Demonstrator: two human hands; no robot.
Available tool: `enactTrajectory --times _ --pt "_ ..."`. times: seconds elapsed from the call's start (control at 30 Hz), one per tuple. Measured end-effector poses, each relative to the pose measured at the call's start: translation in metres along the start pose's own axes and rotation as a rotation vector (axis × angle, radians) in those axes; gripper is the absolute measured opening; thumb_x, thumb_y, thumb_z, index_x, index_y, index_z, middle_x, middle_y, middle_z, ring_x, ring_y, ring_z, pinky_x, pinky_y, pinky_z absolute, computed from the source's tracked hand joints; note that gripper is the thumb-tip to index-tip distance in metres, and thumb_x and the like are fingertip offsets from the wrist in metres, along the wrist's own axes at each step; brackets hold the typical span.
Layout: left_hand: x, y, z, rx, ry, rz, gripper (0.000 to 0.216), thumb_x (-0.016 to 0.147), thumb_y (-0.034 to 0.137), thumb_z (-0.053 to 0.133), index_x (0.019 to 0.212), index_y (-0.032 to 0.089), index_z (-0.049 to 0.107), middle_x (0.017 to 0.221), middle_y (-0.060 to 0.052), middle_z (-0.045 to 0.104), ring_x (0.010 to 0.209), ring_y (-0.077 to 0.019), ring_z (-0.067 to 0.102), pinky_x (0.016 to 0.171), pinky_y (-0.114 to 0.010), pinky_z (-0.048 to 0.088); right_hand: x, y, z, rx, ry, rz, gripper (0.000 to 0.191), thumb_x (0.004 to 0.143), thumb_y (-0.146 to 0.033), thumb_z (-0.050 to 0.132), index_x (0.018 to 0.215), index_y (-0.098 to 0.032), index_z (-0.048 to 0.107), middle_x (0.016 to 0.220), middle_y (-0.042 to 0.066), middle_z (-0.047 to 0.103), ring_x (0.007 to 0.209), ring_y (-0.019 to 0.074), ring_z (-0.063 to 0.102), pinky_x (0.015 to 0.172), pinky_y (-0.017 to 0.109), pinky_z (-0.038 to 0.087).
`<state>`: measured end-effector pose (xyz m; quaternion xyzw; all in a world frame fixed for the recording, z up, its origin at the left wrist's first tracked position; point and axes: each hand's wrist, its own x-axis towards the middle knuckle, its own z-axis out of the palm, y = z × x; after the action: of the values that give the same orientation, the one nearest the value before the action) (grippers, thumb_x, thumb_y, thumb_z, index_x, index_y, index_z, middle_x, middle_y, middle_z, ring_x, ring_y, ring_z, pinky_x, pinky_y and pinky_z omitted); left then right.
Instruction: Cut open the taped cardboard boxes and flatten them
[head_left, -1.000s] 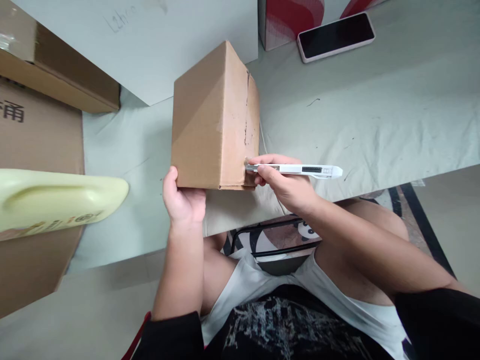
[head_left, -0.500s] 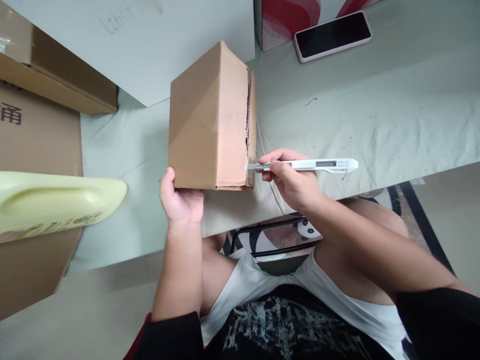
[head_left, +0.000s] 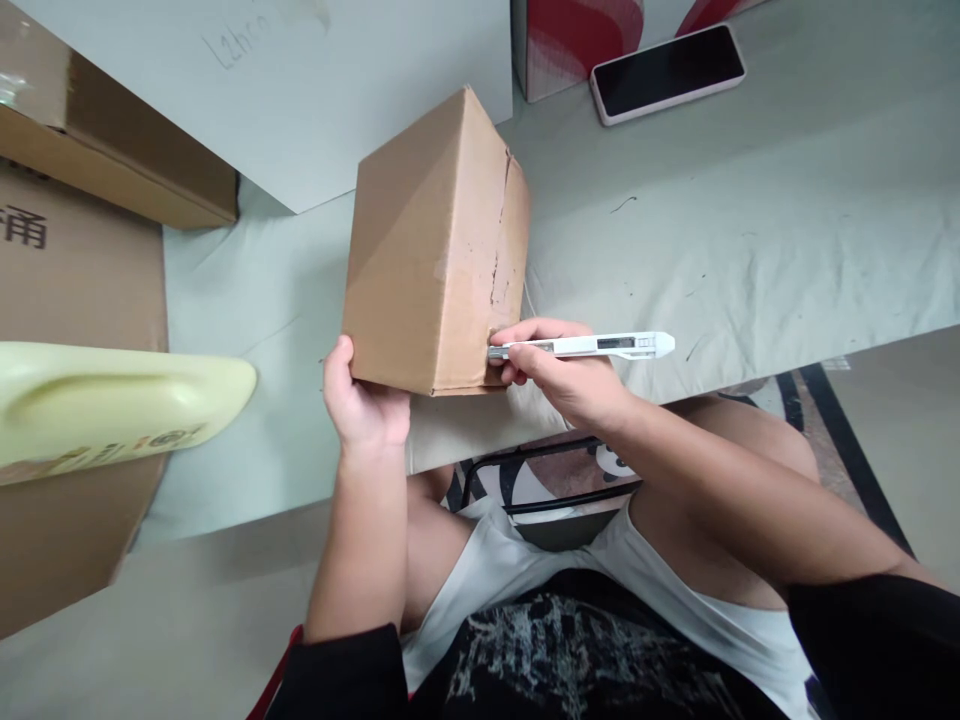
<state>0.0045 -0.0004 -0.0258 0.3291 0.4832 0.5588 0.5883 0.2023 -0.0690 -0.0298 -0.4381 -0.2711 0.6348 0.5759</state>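
Observation:
A brown cardboard box [head_left: 401, 260] stands tilted over the cloth-covered table, its slit seam side facing right. My left hand [head_left: 367, 405] grips the box at its near left corner, thumb on the left face and fingers hidden underneath. Between the thumb and fingers of my right hand [head_left: 566, 375] is a white utility knife [head_left: 600, 345]. Its tip meets the seam near the box's lower right end; how deep the blade sits is hidden. The seam has a ragged, torn line along its upper part.
A phone [head_left: 667, 75] lies at the back right beside a red-and-white box [head_left: 577, 45]. Behind stands a large white box [head_left: 300, 90]. Cardboard boxes [head_left: 75, 280] and a pale yellow bottle [head_left: 127, 400] are at left. The table's near edge runs above my lap.
The box has turned and shifted slightly right, and the gap along its seam has narrowed. My right hand has moved left and a little nearer me with the knife, its tip pressed to the seam.

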Motion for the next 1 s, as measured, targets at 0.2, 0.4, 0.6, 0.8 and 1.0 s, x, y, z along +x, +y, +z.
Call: enactTrajectory --times 0.2,0.4,0.6,0.8,1.0 --pt "0.002 0.000 -0.002 0.014 0.001 0.003 0.040 0.074 0.056 0.080 0.091 0.020 0.076 0.110 -0.008 0.076 0.123 -0.0281 0.064 0.094 -0.031 0.056 0.002 -0.009 0.002 0.145 0.028 -0.032 0.004 0.068 -0.022 0.068 0.069 -0.018 0.068 0.066 -0.001 0.072 0.058 0.0095 0.065 0.058 0.024 0.053" --pt "0.002 0.001 -0.003 0.018 -0.001 -0.005 0.039 0.074 0.056 0.080 0.094 0.022 0.077 0.110 -0.007 0.075 0.123 -0.0262 0.064 0.097 -0.029 0.056 0.003 -0.013 0.004 0.199 -0.009 -0.032 0.004 0.061 -0.019 0.061 0.064 -0.019 0.064 0.063 0.000 0.072 0.058 0.0119 0.065 0.059 0.027 0.051" --pt "0.001 0.001 -0.001 0.029 -0.001 0.002 0.038 0.076 0.057 0.077 0.091 0.023 0.076 0.112 -0.007 0.075 0.124 -0.0277 0.063 0.097 -0.031 0.056 0.004 -0.010 -0.002 0.140 -0.108 -0.114 0.003 0.068 -0.019 0.064 0.071 -0.019 0.063 0.072 0.001 0.074 0.067 0.0139 0.067 0.066 0.030 0.050" --pt "0.001 0.000 0.000 0.026 0.009 0.009 0.039 0.076 0.058 0.077 0.089 0.021 0.073 0.110 -0.009 0.074 0.125 -0.0300 0.063 0.101 -0.034 0.054 0.001 -0.006 -0.006 -0.002 -0.198 -0.183 0.010 0.081 -0.027 0.067 0.085 -0.021 0.061 0.087 0.002 0.074 0.076 0.0157 0.066 0.073 0.036 0.052" --pt "0.001 0.000 -0.001 0.021 0.029 -0.003 0.040 0.074 0.059 0.078 0.088 0.021 0.072 0.113 -0.009 0.073 0.127 -0.0313 0.062 0.100 -0.035 0.055 -0.002 -0.007 -0.005 -0.007 -0.178 -0.170 0.012 0.083 -0.028 0.064 0.091 -0.020 0.061 0.092 0.003 0.072 0.083 0.0161 0.065 0.081 0.038 0.051"
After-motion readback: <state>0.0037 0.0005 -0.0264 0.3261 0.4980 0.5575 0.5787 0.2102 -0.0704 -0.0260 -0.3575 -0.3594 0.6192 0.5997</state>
